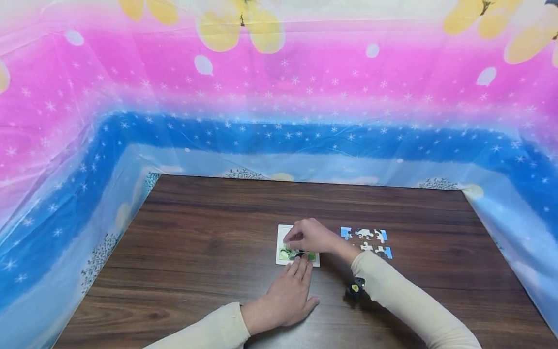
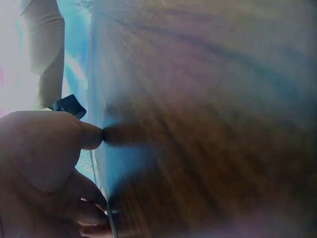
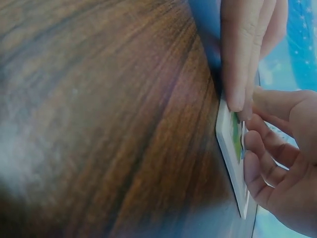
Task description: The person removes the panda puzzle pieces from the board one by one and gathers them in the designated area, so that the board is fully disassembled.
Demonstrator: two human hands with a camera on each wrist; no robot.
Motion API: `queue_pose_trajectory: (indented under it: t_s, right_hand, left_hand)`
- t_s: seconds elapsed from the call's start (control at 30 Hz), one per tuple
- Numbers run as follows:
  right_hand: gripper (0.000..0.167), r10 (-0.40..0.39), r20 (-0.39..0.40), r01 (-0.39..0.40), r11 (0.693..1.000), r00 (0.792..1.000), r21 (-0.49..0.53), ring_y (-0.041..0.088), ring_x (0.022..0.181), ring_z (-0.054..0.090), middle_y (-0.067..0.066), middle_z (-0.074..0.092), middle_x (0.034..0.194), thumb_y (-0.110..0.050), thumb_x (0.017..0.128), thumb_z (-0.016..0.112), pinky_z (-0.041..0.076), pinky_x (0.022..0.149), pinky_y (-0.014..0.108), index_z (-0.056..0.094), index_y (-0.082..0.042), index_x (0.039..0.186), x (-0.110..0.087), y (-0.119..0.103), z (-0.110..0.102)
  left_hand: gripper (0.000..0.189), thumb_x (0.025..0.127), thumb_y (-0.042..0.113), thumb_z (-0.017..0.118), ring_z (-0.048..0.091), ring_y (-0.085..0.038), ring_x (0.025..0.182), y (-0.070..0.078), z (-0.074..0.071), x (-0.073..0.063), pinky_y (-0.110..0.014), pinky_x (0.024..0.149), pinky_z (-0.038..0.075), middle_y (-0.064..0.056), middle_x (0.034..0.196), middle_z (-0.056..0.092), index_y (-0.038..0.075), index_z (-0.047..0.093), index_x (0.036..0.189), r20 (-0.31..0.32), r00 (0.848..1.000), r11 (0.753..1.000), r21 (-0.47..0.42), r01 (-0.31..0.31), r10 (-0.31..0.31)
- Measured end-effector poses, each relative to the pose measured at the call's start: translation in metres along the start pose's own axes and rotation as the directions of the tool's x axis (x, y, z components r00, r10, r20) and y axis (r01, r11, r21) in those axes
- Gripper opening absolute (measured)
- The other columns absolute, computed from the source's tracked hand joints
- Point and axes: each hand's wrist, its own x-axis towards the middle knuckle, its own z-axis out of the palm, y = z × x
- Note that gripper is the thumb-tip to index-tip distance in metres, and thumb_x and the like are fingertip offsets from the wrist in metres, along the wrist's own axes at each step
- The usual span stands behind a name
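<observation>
A white-framed jigsaw tray [image 1: 279, 261] lies on the table with green picture pieces [image 1: 311, 256] in its lower part. My left hand [image 1: 288, 296] stretches its fingers up to the tray's near edge, fingertips resting on the lower pieces, thumb spread aside. From the right, my right hand [image 1: 310, 236] reaches over the tray, its curled thumb and forefinger pinching at the left side, just above the green pieces. In the right wrist view, its fingers [image 3: 265, 181] bend down at the tray [image 3: 229, 144]; the puzzle piece in the pinch is mostly hidden.
Several loose puzzle pieces [image 1: 364, 233], blue, white and black, lie in two rows right of the tray, partly behind the right wrist. A black wrist device [image 1: 355, 289] sits under the right cuff. A patterned cloth [image 1: 279, 135] borders the dark wooden table [image 1: 196, 228].
</observation>
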Motion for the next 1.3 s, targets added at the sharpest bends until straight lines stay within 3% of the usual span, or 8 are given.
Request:
queue_pose_trajectory:
  t_s: [0.4,0.6,0.77,1.0,1.3]
  right_hand:
    - [0.005,0.029,0.012,-0.030,0.998,1.000,0.051,0.004,0.074,0.059,-0.011,0.065,0.085,-0.019,0.095,0.075,0.052,0.069,0.024,0.077,-0.015,0.096,0.001,-0.004,0.003]
    - [0.004,0.044,0.040,-0.050,0.984,0.998,0.172,0.008,0.074,0.063,-0.009,0.067,0.082,-0.015,0.097,0.070,0.054,0.072,0.027,0.073,-0.015,0.094,0.002,-0.003,0.001]
    - [0.005,0.059,-0.026,-0.051,0.967,0.998,0.248,0.008,0.084,0.067,-0.009,0.071,0.088,-0.017,0.098,0.071,0.057,0.078,0.027,0.072,-0.014,0.102,-0.002,0.002,-0.005]
    - [0.011,0.096,-0.118,-0.070,0.976,0.988,0.206,0.009,0.086,0.067,-0.008,0.072,0.092,-0.022,0.097,0.072,0.058,0.081,0.032,0.075,-0.015,0.106,-0.032,0.010,-0.031]
    - [0.013,0.173,-0.165,-0.151,0.979,0.971,0.135,0.010,0.082,0.066,-0.014,0.072,0.088,-0.021,0.097,0.072,0.056,0.072,0.031,0.077,-0.015,0.108,-0.084,0.028,-0.056]
  left_hand:
    - [0.079,0.104,0.056,0.045,0.029,-0.031,0.153,-0.001,0.001,0.001,-0.041,0.120,0.033,-0.021,0.164,0.030,-0.003,0.035,0.156,-0.006,1.000,1.000,-0.023,-0.011,0.011]
    - [0.079,0.104,0.057,0.045,0.028,-0.031,0.153,-0.002,0.001,0.001,-0.041,0.121,0.033,-0.020,0.165,0.029,-0.002,0.035,0.157,-0.001,1.000,1.000,-0.027,-0.002,0.002]
    - [0.079,0.103,0.057,0.047,0.032,-0.031,0.151,-0.001,0.000,0.000,-0.040,0.120,0.034,-0.021,0.164,0.031,-0.002,0.037,0.156,-0.019,1.000,1.000,-0.019,0.004,-0.004]
    - [0.080,0.101,0.058,0.051,0.038,-0.032,0.148,-0.001,0.000,0.002,-0.039,0.118,0.036,-0.021,0.161,0.036,-0.002,0.042,0.153,-0.062,0.998,1.000,0.005,-0.003,0.003]
    - [0.080,0.102,0.059,0.047,0.038,-0.031,0.148,-0.002,0.001,0.002,-0.036,0.119,0.035,-0.017,0.163,0.035,0.000,0.041,0.154,-0.044,0.999,1.000,0.025,-0.004,0.005]
